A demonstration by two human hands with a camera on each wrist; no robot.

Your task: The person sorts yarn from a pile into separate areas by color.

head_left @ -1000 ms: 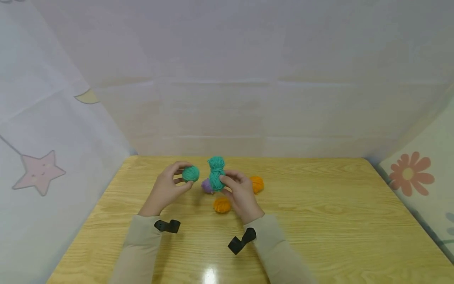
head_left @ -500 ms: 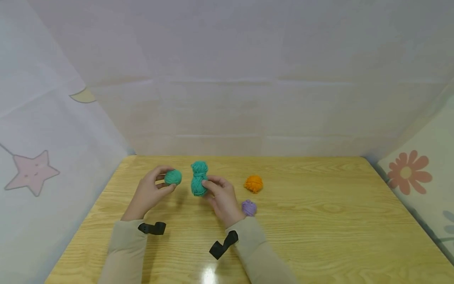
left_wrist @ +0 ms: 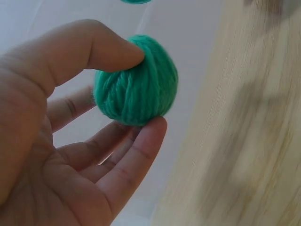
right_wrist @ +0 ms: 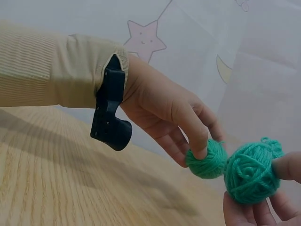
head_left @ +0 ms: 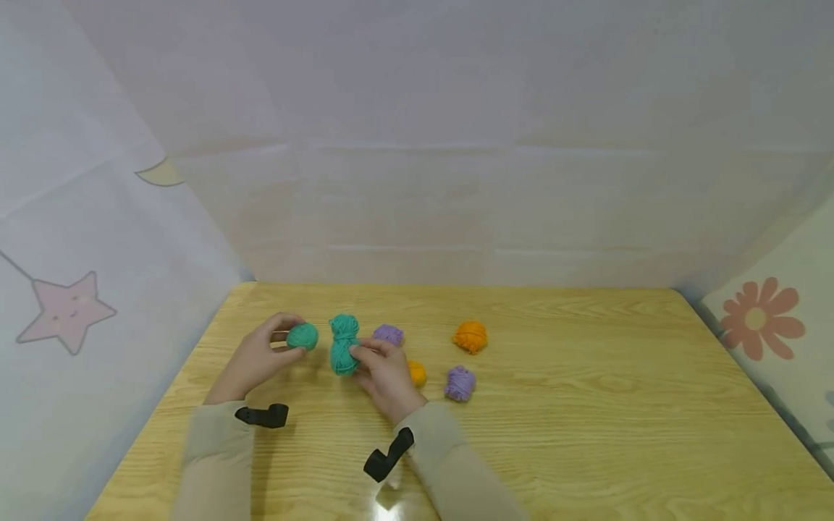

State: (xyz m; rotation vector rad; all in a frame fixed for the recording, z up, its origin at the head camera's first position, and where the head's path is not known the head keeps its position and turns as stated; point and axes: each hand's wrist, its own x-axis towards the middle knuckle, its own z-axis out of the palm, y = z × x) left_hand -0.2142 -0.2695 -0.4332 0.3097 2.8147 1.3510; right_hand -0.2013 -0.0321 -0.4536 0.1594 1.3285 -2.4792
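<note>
My left hand (head_left: 257, 358) pinches a small round green ball of yarn (left_wrist: 136, 87) between thumb and fingertips, above the left part of the table. Just to its right, my right hand (head_left: 387, 376) grips a larger green yarn bundle (head_left: 344, 346), drawn in at the middle with a rounded lower end. In the right wrist view the green yarn bundle (right_wrist: 251, 173) appears close beside the ball, overlapping its edge. A purple yarn ball (head_left: 389, 333) lies behind my right hand, and an orange yarn ball (head_left: 417, 373) is partly hidden by it.
Right of my right hand, another orange yarn ball (head_left: 470, 336) and another purple one, a yarn ball (head_left: 460, 383), lie on the wooden table (head_left: 619, 405). A pale cloth backdrop (head_left: 417, 217) rises behind the table's far edge.
Both hands have moved left and slightly nearer, carrying the green ball and the green bundle. The purple and orange yarn balls once behind the right hand now show to its right.
</note>
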